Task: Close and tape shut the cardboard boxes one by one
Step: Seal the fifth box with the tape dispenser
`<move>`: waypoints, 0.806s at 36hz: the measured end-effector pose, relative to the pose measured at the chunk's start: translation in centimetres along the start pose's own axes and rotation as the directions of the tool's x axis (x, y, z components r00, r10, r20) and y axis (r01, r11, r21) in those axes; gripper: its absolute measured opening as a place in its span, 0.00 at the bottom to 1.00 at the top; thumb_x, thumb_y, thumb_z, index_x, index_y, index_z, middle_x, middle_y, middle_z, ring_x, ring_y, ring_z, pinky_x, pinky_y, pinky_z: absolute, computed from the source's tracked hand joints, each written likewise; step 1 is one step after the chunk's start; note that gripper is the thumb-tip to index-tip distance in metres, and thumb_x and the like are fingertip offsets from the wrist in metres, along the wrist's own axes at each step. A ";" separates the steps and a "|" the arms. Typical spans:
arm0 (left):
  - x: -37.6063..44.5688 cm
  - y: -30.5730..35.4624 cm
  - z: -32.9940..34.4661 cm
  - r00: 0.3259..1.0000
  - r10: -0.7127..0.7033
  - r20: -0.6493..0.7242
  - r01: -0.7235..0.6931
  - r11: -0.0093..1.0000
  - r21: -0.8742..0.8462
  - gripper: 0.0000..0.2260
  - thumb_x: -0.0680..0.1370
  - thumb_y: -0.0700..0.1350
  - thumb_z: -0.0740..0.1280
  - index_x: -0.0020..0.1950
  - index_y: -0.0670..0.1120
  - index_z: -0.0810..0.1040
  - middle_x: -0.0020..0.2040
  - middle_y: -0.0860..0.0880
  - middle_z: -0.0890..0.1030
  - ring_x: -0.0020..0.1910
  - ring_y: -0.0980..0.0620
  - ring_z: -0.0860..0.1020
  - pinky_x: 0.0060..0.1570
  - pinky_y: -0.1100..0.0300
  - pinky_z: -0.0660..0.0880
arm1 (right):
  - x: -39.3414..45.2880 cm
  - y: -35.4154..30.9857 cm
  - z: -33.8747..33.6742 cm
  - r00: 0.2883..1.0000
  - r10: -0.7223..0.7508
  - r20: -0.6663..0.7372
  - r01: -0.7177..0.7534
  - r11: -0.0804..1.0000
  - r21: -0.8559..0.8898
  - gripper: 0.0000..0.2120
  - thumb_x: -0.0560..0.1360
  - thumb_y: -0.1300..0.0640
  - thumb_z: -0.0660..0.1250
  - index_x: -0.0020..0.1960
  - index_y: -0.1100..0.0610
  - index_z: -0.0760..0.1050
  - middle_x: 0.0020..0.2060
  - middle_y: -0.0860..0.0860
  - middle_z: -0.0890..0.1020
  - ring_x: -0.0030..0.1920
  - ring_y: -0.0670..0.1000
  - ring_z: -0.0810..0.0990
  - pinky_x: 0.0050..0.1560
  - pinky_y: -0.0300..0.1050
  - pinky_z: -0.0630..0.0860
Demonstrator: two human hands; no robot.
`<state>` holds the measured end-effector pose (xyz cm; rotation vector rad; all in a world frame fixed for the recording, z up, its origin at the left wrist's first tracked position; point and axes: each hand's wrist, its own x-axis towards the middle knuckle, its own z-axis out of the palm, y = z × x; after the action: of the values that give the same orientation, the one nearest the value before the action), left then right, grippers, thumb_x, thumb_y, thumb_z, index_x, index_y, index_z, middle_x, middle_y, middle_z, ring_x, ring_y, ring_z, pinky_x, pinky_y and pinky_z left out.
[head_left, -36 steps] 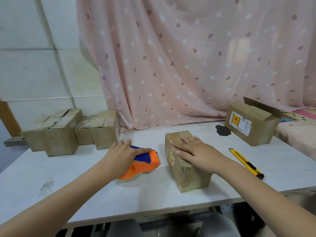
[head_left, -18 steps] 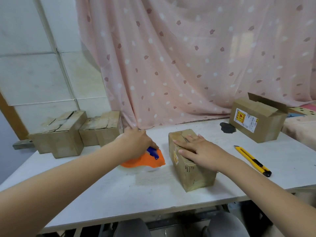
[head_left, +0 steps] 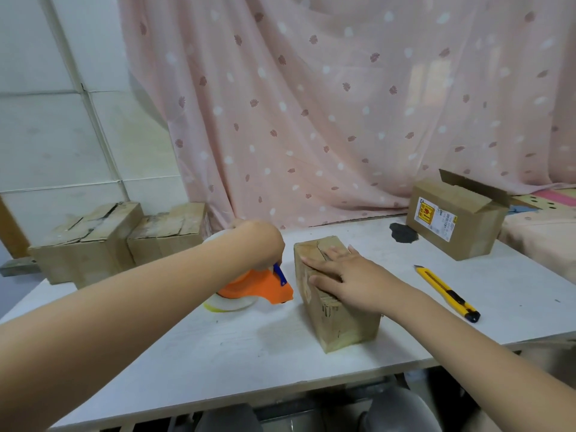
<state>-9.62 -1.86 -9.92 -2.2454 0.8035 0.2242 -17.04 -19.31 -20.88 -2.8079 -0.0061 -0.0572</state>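
Observation:
A small cardboard box (head_left: 341,322) lies in the middle of the white table (head_left: 218,353), its top flaps folded down. My right hand (head_left: 346,272) presses flat on those flaps with straight fingers. Just left of the box, my left hand (head_left: 260,244) grips the blue handle of an orange tape dispenser (head_left: 258,285) with a clear tape roll, lifted slightly and tilted towards the box. Another cardboard box (head_left: 458,226) with one flap up and a yellow label stands at the back right.
Two worn cardboard boxes (head_left: 90,244) sit side by side at the back left. A yellow utility knife (head_left: 445,291) lies right of the middle box. A dark patch (head_left: 403,232) marks the table near the pink curtain (head_left: 343,104). The table's front edge is close.
My left hand has closed on the tape dispenser's handle and raised it off the table, tilting it towards the box. My right hand stays flat on the flaps.

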 end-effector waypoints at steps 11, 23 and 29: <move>-1.3 -2.0 2.9 0.986 0.114 0.123 -0.109 0.993 -0.044 0.28 0.81 0.37 0.58 0.77 0.60 0.64 0.65 0.53 0.75 0.56 0.48 0.75 0.47 0.58 0.72 | -0.5 -0.2 -0.4 1.000 -0.015 -0.007 0.015 1.000 0.016 0.32 0.69 0.24 0.43 0.73 0.24 0.56 0.80 0.50 0.56 0.81 0.49 0.45 0.80 0.54 0.44; 1.1 -1.8 6.6 0.973 -0.226 -0.035 0.178 0.846 -0.503 0.12 0.78 0.47 0.62 0.59 0.44 0.75 0.46 0.49 0.76 0.41 0.50 0.74 0.36 0.62 0.70 | -1.5 -1.8 -1.5 0.998 0.029 -0.052 -0.032 0.998 -0.051 0.23 0.81 0.36 0.51 0.76 0.32 0.58 0.80 0.52 0.57 0.81 0.50 0.44 0.78 0.59 0.34; 2.4 0.1 7.5 0.945 -0.319 -0.069 0.215 0.767 -0.604 0.12 0.77 0.44 0.63 0.59 0.44 0.73 0.40 0.49 0.67 0.46 0.47 0.74 0.41 0.58 0.71 | -1.3 -1.8 -1.8 0.994 0.093 -0.049 -0.095 0.995 -0.038 0.24 0.81 0.35 0.51 0.76 0.32 0.59 0.80 0.56 0.56 0.80 0.54 0.44 0.77 0.62 0.36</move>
<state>-7.21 2.11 -16.30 -2.9785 0.5204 0.1612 -18.38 -18.22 -18.70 -2.8418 0.1402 -0.1026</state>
